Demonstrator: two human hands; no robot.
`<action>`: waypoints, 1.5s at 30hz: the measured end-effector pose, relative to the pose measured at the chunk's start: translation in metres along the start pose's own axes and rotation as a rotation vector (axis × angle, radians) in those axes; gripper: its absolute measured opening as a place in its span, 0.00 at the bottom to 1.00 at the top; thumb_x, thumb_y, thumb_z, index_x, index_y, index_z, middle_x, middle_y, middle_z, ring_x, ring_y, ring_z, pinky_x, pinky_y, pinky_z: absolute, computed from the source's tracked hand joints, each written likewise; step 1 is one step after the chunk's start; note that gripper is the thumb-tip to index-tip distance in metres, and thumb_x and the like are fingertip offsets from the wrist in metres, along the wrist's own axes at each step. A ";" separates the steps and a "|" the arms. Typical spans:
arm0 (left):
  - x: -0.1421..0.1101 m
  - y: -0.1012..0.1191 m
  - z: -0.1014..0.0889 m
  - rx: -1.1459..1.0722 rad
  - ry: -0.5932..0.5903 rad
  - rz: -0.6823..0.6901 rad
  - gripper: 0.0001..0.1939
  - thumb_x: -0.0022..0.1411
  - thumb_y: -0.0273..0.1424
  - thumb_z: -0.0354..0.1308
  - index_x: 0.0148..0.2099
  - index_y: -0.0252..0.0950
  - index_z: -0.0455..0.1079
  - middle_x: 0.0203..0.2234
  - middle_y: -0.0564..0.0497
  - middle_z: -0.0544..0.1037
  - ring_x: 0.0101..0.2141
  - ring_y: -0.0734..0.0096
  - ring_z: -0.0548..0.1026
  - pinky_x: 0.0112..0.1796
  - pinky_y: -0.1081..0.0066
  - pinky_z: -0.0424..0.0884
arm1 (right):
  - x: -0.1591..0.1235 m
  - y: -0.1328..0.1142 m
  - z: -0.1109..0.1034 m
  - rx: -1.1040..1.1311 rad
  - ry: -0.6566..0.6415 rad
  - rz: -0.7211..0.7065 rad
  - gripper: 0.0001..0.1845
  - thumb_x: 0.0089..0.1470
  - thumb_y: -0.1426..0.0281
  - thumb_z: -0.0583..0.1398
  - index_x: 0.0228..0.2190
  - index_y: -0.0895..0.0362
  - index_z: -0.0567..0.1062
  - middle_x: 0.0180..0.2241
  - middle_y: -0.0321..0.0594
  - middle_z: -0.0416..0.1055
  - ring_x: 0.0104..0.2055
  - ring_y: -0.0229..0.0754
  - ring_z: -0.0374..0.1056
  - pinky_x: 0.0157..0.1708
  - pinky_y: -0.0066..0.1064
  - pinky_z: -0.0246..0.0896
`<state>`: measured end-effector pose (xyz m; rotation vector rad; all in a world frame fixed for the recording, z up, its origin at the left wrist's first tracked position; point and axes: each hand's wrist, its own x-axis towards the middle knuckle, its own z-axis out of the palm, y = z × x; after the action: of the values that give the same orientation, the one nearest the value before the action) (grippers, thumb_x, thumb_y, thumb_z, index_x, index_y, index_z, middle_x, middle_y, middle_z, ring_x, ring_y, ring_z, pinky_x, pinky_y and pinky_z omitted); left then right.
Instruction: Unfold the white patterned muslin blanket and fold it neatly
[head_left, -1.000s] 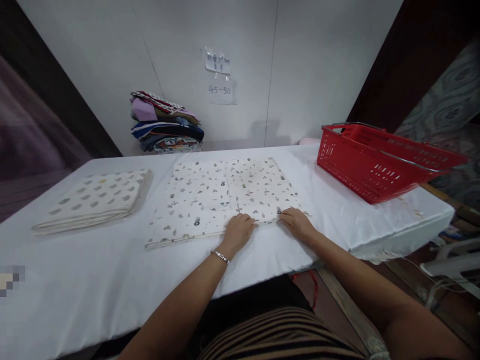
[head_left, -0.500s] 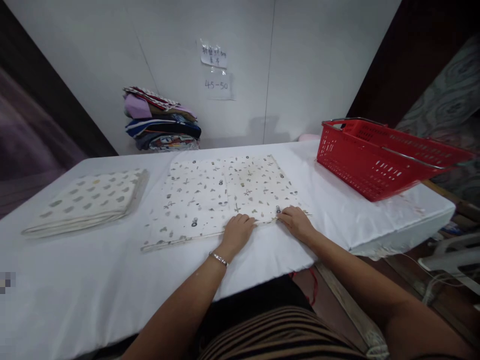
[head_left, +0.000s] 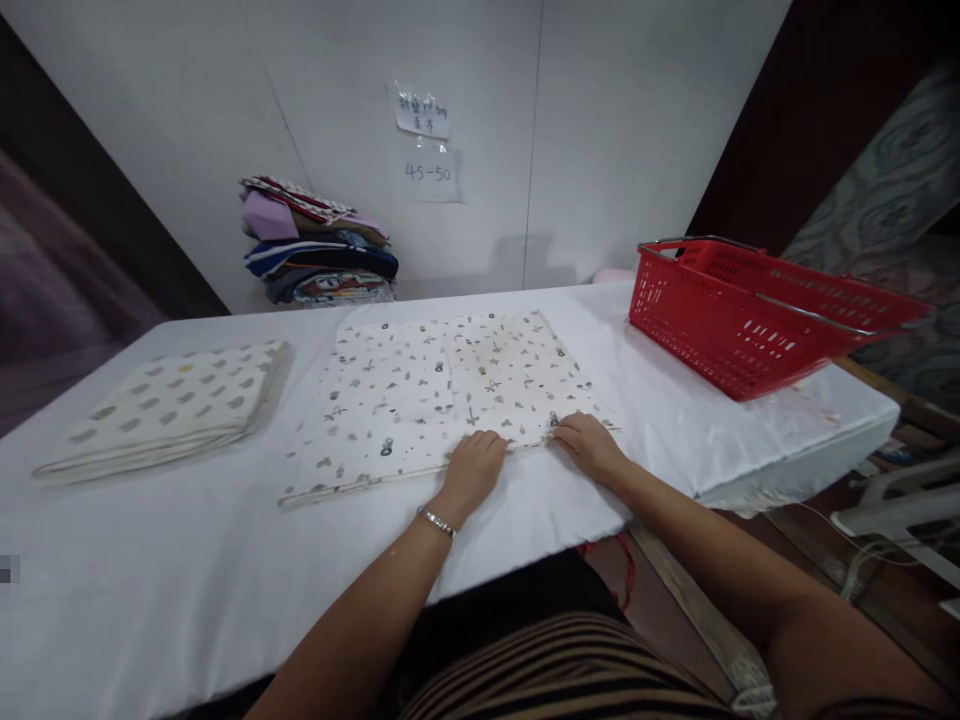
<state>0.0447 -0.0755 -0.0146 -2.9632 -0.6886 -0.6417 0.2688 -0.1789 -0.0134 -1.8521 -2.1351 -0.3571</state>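
A cream cloth [head_left: 390, 400] with small grey and black prints lies folded flat on the white table. At the middle of its near edge, my left hand [head_left: 474, 465] has its fingers curled over the fabric, with the thumb hidden. Closer to the right corner, my right hand [head_left: 589, 445] grips the same edge, fingertips pressed together on it. A short stretch of the edge shows between the two hands. To the left sits another folded cloth [head_left: 180, 395], cream with grey blotches and one yellow spot, touched by neither hand.
A red plastic basket [head_left: 712, 310] with metal handles stands at the right end of the white-covered table [head_left: 187, 580]. Behind the table's back edge rises a pile of folded fabrics [head_left: 319, 245]. Paper signs [head_left: 431, 172] hang on the wall. A white plastic stool [head_left: 900, 510] is at lower right.
The view has shifted slightly, so the table items sit a little further left. Both hands keep their places on the cloth's near edge.
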 end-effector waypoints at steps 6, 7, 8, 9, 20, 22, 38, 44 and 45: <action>0.000 0.000 0.000 -0.012 -0.035 -0.014 0.06 0.63 0.25 0.49 0.35 0.35 0.67 0.32 0.50 0.71 0.35 0.67 0.67 0.37 0.67 0.64 | -0.001 0.001 -0.013 0.074 -0.072 -0.042 0.12 0.59 0.72 0.51 0.37 0.57 0.75 0.37 0.44 0.71 0.39 0.43 0.62 0.38 0.33 0.53; 0.000 0.000 0.000 -0.020 -0.034 -0.017 0.06 0.63 0.26 0.49 0.35 0.35 0.67 0.32 0.50 0.71 0.36 0.67 0.68 0.37 0.67 0.64 | -0.001 0.002 -0.014 0.082 -0.086 -0.043 0.12 0.59 0.72 0.51 0.38 0.57 0.75 0.38 0.44 0.71 0.39 0.43 0.62 0.38 0.33 0.53; 0.000 -0.001 0.001 -0.031 -0.030 -0.019 0.06 0.63 0.26 0.49 0.35 0.35 0.67 0.32 0.50 0.71 0.36 0.67 0.68 0.37 0.67 0.64 | -0.001 0.002 -0.015 0.088 -0.099 -0.043 0.13 0.59 0.72 0.51 0.39 0.56 0.75 0.38 0.45 0.71 0.40 0.43 0.62 0.39 0.34 0.54; 0.000 -0.001 0.001 -0.041 -0.026 -0.020 0.06 0.63 0.26 0.49 0.36 0.35 0.67 0.32 0.50 0.71 0.36 0.67 0.68 0.37 0.67 0.64 | 0.000 0.003 -0.016 0.091 -0.109 -0.042 0.13 0.59 0.72 0.51 0.38 0.56 0.75 0.38 0.45 0.71 0.40 0.43 0.62 0.39 0.34 0.54; -0.002 -0.003 0.003 -0.073 0.015 -0.012 0.05 0.63 0.26 0.50 0.36 0.36 0.67 0.32 0.50 0.71 0.36 0.68 0.67 0.37 0.68 0.64 | 0.010 0.012 -0.014 0.057 -0.246 -0.087 0.15 0.59 0.73 0.49 0.36 0.59 0.76 0.38 0.45 0.71 0.39 0.42 0.63 0.41 0.33 0.52; -0.002 -0.003 0.003 -0.074 0.019 -0.016 0.05 0.63 0.26 0.50 0.36 0.36 0.67 0.32 0.50 0.71 0.35 0.68 0.67 0.37 0.68 0.64 | 0.012 0.012 -0.014 0.050 -0.255 -0.110 0.14 0.58 0.74 0.50 0.35 0.59 0.76 0.37 0.46 0.71 0.38 0.42 0.62 0.41 0.33 0.52; -0.006 -0.004 0.001 -0.123 -0.002 -0.012 0.07 0.64 0.27 0.49 0.38 0.36 0.68 0.34 0.50 0.71 0.36 0.68 0.66 0.38 0.68 0.64 | 0.010 0.017 -0.014 0.030 -0.209 -0.210 0.12 0.51 0.79 0.51 0.27 0.59 0.72 0.30 0.42 0.69 0.33 0.41 0.61 0.37 0.32 0.54; -0.008 -0.006 -0.003 -0.160 -0.039 -0.032 0.08 0.62 0.31 0.53 0.43 0.38 0.68 0.37 0.50 0.71 0.40 0.66 0.66 0.40 0.66 0.64 | 0.007 0.014 -0.016 0.056 -0.191 -0.192 0.11 0.52 0.78 0.51 0.30 0.59 0.74 0.32 0.44 0.70 0.35 0.41 0.63 0.38 0.32 0.56; -0.007 -0.006 -0.003 -0.160 -0.042 -0.040 0.08 0.62 0.31 0.53 0.43 0.38 0.68 0.38 0.50 0.71 0.40 0.66 0.66 0.41 0.66 0.64 | 0.006 0.013 -0.017 0.060 -0.188 -0.185 0.11 0.53 0.78 0.51 0.30 0.60 0.74 0.33 0.44 0.70 0.36 0.42 0.63 0.39 0.32 0.56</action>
<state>0.0347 -0.0738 -0.0148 -3.1250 -0.7353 -0.6691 0.2822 -0.1773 0.0046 -1.7214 -2.4228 -0.1609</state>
